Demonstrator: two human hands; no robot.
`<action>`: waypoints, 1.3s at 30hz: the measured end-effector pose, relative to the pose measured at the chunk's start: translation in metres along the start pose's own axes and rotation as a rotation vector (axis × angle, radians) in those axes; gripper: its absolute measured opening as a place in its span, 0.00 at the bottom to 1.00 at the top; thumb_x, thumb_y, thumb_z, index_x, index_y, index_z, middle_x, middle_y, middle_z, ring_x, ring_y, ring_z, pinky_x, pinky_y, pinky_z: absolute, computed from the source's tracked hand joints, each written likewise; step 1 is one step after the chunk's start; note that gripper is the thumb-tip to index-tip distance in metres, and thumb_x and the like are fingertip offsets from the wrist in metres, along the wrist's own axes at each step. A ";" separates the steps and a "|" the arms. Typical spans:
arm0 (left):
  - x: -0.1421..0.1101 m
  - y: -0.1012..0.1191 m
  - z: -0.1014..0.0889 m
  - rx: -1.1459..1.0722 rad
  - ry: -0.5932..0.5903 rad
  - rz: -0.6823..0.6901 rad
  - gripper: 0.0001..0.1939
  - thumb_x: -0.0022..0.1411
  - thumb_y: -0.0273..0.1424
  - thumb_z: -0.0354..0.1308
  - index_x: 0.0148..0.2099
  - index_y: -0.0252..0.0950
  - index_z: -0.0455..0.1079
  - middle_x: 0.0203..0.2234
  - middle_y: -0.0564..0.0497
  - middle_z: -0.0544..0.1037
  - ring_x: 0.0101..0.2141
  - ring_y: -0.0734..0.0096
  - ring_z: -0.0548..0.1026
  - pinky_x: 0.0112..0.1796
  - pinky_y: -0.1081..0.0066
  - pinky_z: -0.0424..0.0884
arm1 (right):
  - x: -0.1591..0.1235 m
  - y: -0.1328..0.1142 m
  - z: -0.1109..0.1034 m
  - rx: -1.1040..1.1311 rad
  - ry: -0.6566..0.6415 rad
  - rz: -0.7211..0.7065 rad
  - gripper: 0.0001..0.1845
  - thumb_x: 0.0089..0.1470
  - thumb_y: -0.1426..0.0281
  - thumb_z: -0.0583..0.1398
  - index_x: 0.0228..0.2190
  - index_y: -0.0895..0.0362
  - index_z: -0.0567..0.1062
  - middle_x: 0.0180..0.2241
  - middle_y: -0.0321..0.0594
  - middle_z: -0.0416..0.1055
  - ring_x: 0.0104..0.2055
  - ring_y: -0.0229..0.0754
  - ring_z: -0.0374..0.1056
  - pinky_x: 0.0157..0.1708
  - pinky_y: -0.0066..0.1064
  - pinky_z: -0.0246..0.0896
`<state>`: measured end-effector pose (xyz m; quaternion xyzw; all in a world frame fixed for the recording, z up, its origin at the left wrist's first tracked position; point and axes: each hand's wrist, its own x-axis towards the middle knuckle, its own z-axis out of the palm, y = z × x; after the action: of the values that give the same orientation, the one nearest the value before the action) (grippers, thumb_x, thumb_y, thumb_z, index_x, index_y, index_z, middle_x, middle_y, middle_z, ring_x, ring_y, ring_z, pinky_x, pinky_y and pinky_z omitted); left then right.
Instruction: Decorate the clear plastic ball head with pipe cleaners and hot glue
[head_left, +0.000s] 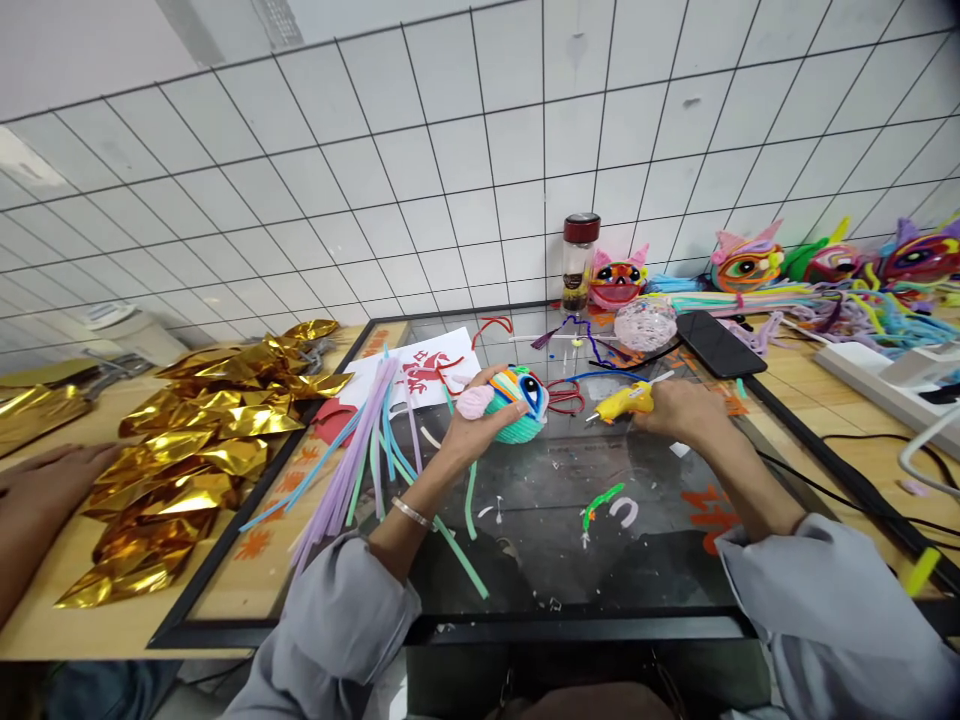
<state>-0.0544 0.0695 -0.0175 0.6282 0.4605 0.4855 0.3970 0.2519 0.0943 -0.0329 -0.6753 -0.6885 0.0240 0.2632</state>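
My left hand (496, 408) is wrapped round a small lion head (521, 425) made of fuzzy pipe cleaners, turquoise below with a big black-and-blue eye and striped brow. A pale pink ear-like tuft sticks out on its left side. A yellow hot glue gun (624, 402) is gripped in my right hand (681, 410), its nozzle pointing left toward the lion head but apart from it. Below them on the dark glass lie a bent green pipe cleaner (602, 503) and a pale curved piece (624, 514).
Purple, blue and green pipe cleaners (367, 450) lie left over a paper with a red print (420, 370). Gold foil (187, 450) spreads further left beside another person's arm (45, 510). A phone (721, 344), a power strip (892, 385), a bottle (580, 265) and finished heads (746, 262) stand behind.
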 end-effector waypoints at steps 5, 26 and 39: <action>-0.001 0.001 0.001 -0.038 0.014 -0.053 0.34 0.48 0.39 0.68 0.57 0.37 0.66 0.47 0.45 0.76 0.44 0.61 0.75 0.45 0.63 0.74 | 0.004 -0.017 -0.022 -0.217 -0.107 0.124 0.12 0.37 0.59 0.65 0.21 0.53 0.72 0.20 0.45 0.72 0.26 0.52 0.71 0.25 0.36 0.58; -0.013 0.005 0.012 -0.035 -0.110 -0.067 0.33 0.51 0.40 0.68 0.58 0.40 0.66 0.45 0.49 0.77 0.45 0.61 0.74 0.47 0.62 0.72 | -0.032 -0.081 -0.028 0.068 0.498 -0.305 0.08 0.50 0.64 0.60 0.33 0.53 0.68 0.30 0.44 0.69 0.35 0.48 0.68 0.35 0.37 0.62; -0.012 0.012 0.012 -0.055 -0.136 -0.097 0.34 0.50 0.38 0.67 0.59 0.38 0.65 0.47 0.47 0.75 0.45 0.63 0.73 0.47 0.65 0.70 | -0.027 -0.071 -0.014 -0.137 0.795 -0.560 0.15 0.50 0.63 0.62 0.39 0.57 0.68 0.30 0.44 0.73 0.31 0.46 0.71 0.28 0.34 0.63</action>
<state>-0.0414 0.0538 -0.0122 0.6257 0.4489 0.4342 0.4674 0.1908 0.0583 -0.0024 -0.4367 -0.6899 -0.3527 0.4571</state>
